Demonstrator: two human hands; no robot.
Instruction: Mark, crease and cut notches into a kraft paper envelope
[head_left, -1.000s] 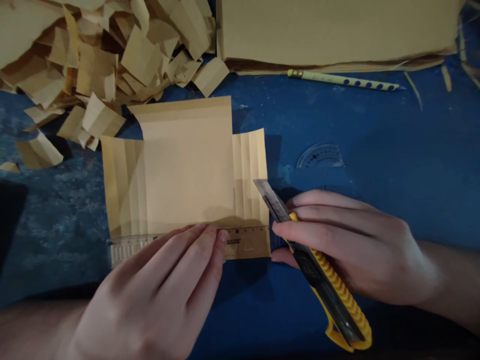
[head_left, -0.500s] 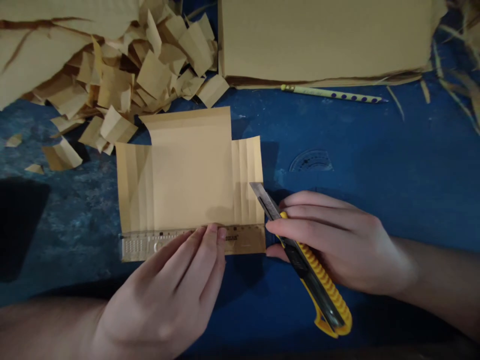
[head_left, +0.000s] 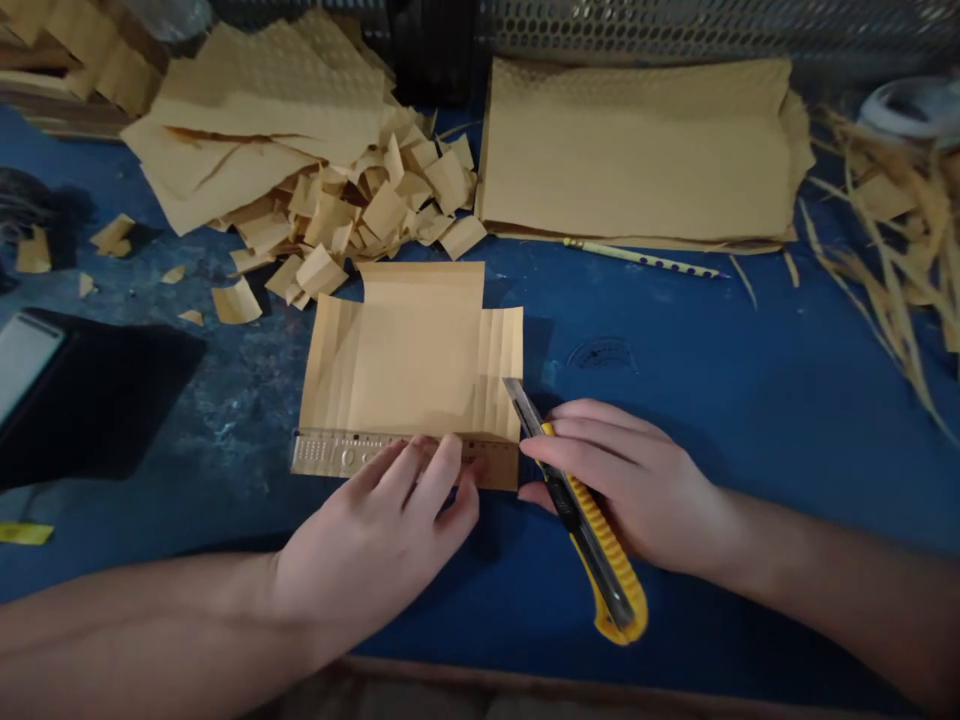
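A brown paper piece [head_left: 420,360] with cut corners and creased side flaps lies on the blue tabletop. Along its near edge is a clear plastic ruler [head_left: 319,455], its middle covered by my left hand [head_left: 375,530]. The bent fingers of that hand hold the ruler down against the paper. My right hand [head_left: 626,470] is closed around a yellow utility knife [head_left: 600,550] at the paper's right edge. The knife's blade is out and points up and left over the right flap; whether its tip touches the paper I cannot tell.
Small paper scraps [head_left: 382,205] are heaped behind the paper. A stack of brown sheets [head_left: 637,150] lies at the back, with a dotted pencil [head_left: 645,260] before it. A clear protractor [head_left: 600,353] lies to the right, paper strips [head_left: 900,250] farther right, a dark object [head_left: 105,390] left.
The view has pulled back and shows more of the table. My left fingers have spread and shifted slightly on the ruler. My right hand still holds the knife near the right flap.
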